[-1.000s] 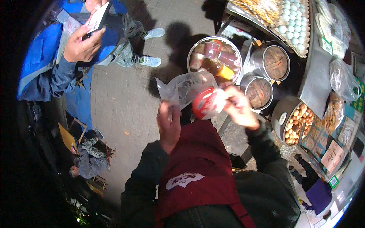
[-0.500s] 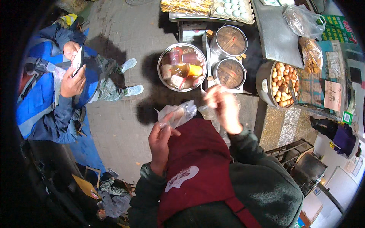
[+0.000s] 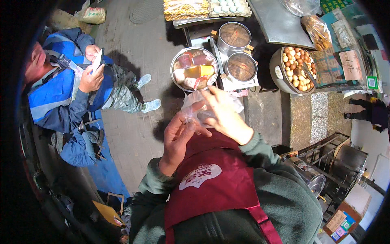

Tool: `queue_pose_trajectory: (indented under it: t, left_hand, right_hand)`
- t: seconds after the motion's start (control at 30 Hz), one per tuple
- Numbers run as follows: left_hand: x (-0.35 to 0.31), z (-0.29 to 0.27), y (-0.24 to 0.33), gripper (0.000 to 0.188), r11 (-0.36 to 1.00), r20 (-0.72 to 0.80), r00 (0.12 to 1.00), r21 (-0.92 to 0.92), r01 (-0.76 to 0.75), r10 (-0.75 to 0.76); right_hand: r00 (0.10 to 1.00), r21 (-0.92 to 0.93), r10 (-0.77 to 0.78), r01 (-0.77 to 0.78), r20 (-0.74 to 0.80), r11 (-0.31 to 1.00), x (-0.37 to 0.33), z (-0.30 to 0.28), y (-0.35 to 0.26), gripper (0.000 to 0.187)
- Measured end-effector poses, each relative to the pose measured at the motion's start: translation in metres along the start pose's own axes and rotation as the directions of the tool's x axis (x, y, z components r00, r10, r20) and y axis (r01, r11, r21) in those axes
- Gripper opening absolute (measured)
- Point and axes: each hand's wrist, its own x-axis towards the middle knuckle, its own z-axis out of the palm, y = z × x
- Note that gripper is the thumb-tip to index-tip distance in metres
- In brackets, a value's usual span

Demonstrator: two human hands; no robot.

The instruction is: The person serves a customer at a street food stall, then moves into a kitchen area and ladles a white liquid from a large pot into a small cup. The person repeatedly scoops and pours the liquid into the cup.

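Head camera view: a worker's left hand (image 3: pixel 180 136) is pinching the gathered film of a clear plastic bag (image 3: pixel 191 102) between thumb and fingers, while the right hand (image 3: pixel 225 116) is reaching across it with fingers extended; whether those fingertips are gripping the film cannot be told. The bag is hanging between both hands, just above a maroon apron (image 3: pixel 215 179), seemingly held close to the body so that both hands can work the thin plastic. Just beyond, a round metal basin (image 3: pixel 171 70) is holding lidded cups (image 3: pixel 206 71) packed side by side, probably keeping them from tipping. Beside it, two round metal pots (image 3: pixel 234 36) (image 3: pixel 241 67) are standing near each other under flat brown covers, perhaps to hold in heat. Farther right, a deep pot (image 3: pixel 276 61) is sitting open, likely leaving its brown eggs (image 3: pixel 298 67) easy to reach. Pale eggs (image 3: pixel 229 8) are resting in a carton at the top, near a grey table (image 3: pixel 270 20). Well to the left, a person in a blue vest (image 3: pixel 61 95) is holding a phone (image 3: pixel 98 61).
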Motion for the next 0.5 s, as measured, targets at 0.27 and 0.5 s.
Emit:
queue_pose_trajectory:
  t: [0.27, 0.5]
  left_hand:
    - [-0.039, -0.034, 0.002, 0.02, 0.996, -0.094, 0.993, -0.057, 0.067, -0.072]
    - [-0.07, -0.062, -0.025, 0.016, 0.924, -0.304, 0.873, -0.145, 0.353, -0.381]
  right_hand:
    - [0.82, -0.219, 0.565, -0.537, 0.092, 0.815, -0.045, -0.022, 0.044, 0.023]
    - [0.883, 0.733, 0.3, -0.467, 0.36, 0.495, -0.018, 0.072, 0.036, 0.014]
